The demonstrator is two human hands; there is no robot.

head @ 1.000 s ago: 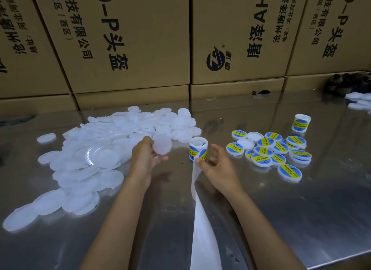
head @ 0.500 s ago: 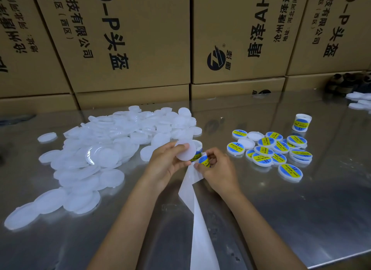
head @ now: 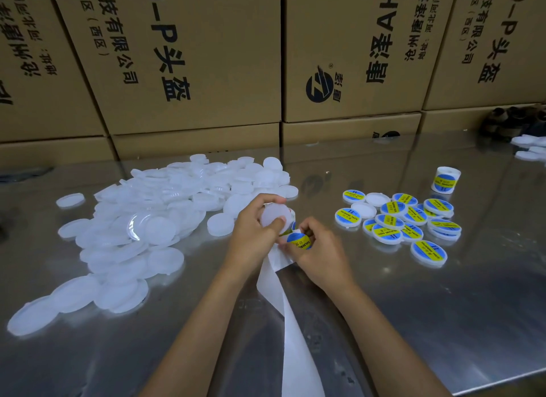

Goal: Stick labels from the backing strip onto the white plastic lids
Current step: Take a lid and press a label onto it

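My left hand (head: 254, 234) grips a plain white plastic lid (head: 273, 216) between thumb and fingers, above the middle of the table. Right beside it, my right hand (head: 317, 254) pinches a round blue and yellow label (head: 299, 240), peeled partly off the white backing strip (head: 292, 331). The strip trails from under both hands toward me and off the front edge. The label roll behind my hands is almost hidden. A big heap of unlabelled lids (head: 141, 228) lies at the left. Several labelled lids (head: 404, 222) lie at the right.
The metal table (head: 413, 322) is shiny. A second label roll (head: 445, 180) stands at the far right. Stacked cardboard boxes (head: 206, 71) wall off the back. More white lids (head: 529, 148) and dark objects (head: 514, 121) sit at the back right corner.
My left hand brought the plain lid rightward from the heap until it met my right hand. My right hand has peeled the label further off the strip, and its face now shows.
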